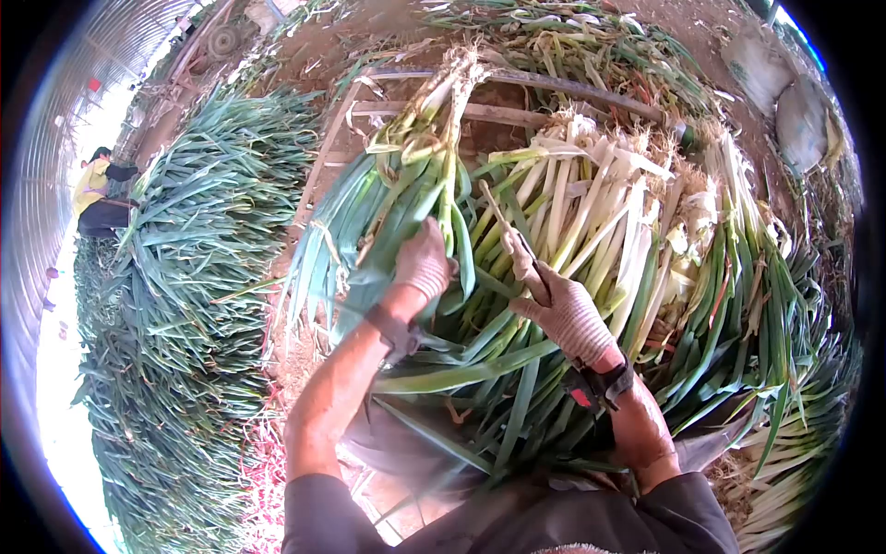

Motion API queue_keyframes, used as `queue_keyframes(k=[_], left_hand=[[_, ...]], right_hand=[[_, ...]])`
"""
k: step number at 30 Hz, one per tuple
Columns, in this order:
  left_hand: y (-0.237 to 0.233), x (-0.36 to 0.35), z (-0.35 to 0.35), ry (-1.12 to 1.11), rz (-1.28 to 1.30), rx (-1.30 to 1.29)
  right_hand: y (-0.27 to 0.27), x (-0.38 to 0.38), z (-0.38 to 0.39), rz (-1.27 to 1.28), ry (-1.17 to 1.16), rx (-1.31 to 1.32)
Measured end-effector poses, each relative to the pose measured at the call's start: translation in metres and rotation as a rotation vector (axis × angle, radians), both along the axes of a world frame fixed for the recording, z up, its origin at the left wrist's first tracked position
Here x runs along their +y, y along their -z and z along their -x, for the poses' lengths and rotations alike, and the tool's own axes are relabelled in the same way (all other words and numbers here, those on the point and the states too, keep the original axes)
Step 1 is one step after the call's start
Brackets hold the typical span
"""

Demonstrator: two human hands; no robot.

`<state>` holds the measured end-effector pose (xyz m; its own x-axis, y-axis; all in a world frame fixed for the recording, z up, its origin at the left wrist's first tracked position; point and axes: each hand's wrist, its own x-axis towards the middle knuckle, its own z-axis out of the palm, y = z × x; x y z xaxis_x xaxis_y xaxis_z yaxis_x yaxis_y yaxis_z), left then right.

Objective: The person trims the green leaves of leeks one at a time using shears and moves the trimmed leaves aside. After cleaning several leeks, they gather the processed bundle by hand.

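Running up and away from the grip, the long axis of the leek bundle (434,152) is seen, roots farthest, leaves toward the body; it is clasped by the closed left hand (425,263); the right hand (565,312), just beside, is closed on 1 knife (506,226); 2 gloved hands, 1 held bundle, 1 knife are counted

Head-worn fisheye view, facing forward and down, close over leeks (591,212); greenhouse wall (55,138) at far left.
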<state>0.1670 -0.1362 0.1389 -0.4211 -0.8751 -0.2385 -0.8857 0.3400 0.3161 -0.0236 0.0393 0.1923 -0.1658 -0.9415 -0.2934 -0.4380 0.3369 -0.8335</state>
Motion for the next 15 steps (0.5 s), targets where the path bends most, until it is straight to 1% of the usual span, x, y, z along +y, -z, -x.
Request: queue_keyframes(k=[1, 2, 3, 5, 8, 9, 11, 15], left_hand=[[-0.007, 0.023, 0.000, 0.056, 0.059, -0.021], [-0.005, 0.041, 0.000, 0.018, -0.013, 0.064], [-0.004, 0.056, 0.003, -0.009, -0.021, 0.071], [-0.008, 0.074, 0.002, 0.035, -0.025, 0.065], [-0.005, 0.074, -0.001, 0.037, 0.057, 0.124], [-0.006, 0.073, -0.001, 0.041, 0.041, 0.102], [0.002, 0.071, -0.002, 0.069, 0.065, 0.077], [-0.005, 0.071, 0.001, 0.049, 0.004, 0.074]], right_hand=[[-0.008, 0.009, -0.002, -0.044, 0.012, 0.015], [-0.003, 0.022, -0.005, 0.014, -0.011, -0.007], [-0.002, 0.032, -0.009, 0.020, -0.082, 0.054], [-0.009, 0.050, -0.011, -0.082, -0.092, 0.046], [0.001, 0.064, -0.012, -0.062, -0.091, 0.001], [-0.002, 0.063, -0.015, -0.066, -0.151, 0.056], [-0.002, 0.059, -0.018, -0.057, -0.157, 0.107], [0.001, 0.034, -0.023, -0.079, -0.157, 0.152]])
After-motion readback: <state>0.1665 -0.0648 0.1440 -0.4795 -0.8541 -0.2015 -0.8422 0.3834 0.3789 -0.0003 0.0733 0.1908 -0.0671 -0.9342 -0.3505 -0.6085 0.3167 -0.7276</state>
